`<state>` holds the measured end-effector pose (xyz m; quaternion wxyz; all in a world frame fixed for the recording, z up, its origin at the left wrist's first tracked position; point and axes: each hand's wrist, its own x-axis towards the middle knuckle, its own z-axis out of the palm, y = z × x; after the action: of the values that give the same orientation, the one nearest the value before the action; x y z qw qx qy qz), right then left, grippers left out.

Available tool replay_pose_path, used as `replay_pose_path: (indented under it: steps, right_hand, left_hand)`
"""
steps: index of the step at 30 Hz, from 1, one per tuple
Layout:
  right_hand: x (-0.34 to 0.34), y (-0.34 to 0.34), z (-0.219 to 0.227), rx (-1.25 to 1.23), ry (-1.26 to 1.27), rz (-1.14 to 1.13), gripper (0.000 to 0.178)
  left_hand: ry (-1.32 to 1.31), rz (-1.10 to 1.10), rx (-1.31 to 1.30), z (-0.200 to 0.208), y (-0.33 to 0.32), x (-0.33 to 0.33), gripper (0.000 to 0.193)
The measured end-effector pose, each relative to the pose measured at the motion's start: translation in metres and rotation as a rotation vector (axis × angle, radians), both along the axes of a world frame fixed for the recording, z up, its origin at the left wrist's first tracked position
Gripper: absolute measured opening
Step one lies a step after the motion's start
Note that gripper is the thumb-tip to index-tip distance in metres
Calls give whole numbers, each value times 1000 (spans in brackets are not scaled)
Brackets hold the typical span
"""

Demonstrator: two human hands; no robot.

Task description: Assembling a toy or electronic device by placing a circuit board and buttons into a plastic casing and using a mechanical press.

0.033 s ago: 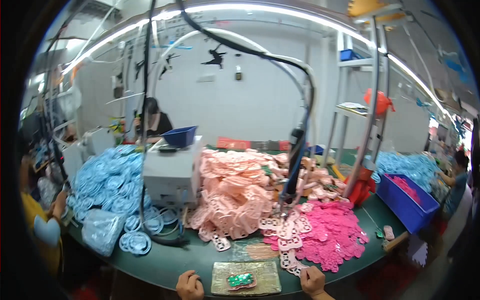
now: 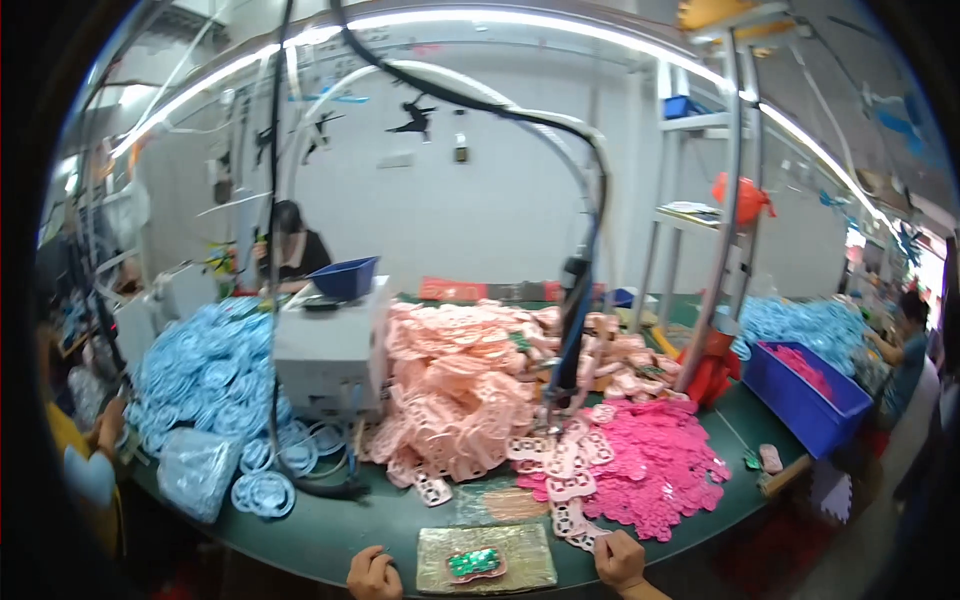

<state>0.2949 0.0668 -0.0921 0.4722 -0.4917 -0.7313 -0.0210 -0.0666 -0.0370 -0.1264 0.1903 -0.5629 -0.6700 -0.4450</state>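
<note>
A gold-toned rectangular pad [image 2: 436, 545] is set at the near edge of the green table [image 2: 340, 530], between the two hands, presumably so that it can be reached from either side. On it a small pink-rimmed piece with a shiny green face [image 2: 474, 563] lies flat, touched by neither hand; a firm backing seems to be provided there.

The left hand [image 2: 375, 573] is placed just left of the pad, fingers loosely bent; nothing is seen in it, but its underside is hidden, so a hold cannot be ruled out.

The right hand [image 2: 621, 562] is curled nearly closed at the near end of a pale pink strip with dark cut-outs [image 2: 572, 518]. Whether the strip is pinched or only touched cannot be told.

The strip is trailed beside a bright pink heap of flat pieces [image 2: 655, 465]; a pale pink heap of flat pieces [image 2: 455, 380] is kept farther left, the colours apparently being grouped for easy access.
</note>
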Motion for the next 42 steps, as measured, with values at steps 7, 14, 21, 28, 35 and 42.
replay_pose_path:
  steps: [7,14,21,28,35,42]
  right_hand:
    - [2,10,-12,62,-22,11,15]
    - [2,9,-8,34,-28,-2,16]
    - [3,6,-11,50,-28,-11,15]
    - [8,9,-10,19,-46,-33,14]
    - [2,12,-8,28,-26,-2,16]
    - [2,6,-10,13,-31,1,20]
  left_hand:
    - [35,-13,8,5,-1,-3,16]
    - [25,-34,-5,11,4,-1,16]
    - [49,-27,-18,7,1,-3,17]
    - [74,-41,-27,11,5,1,18]
    - [24,-36,5,7,6,-4,15]
    - [21,-42,-4,13,1,0,15]
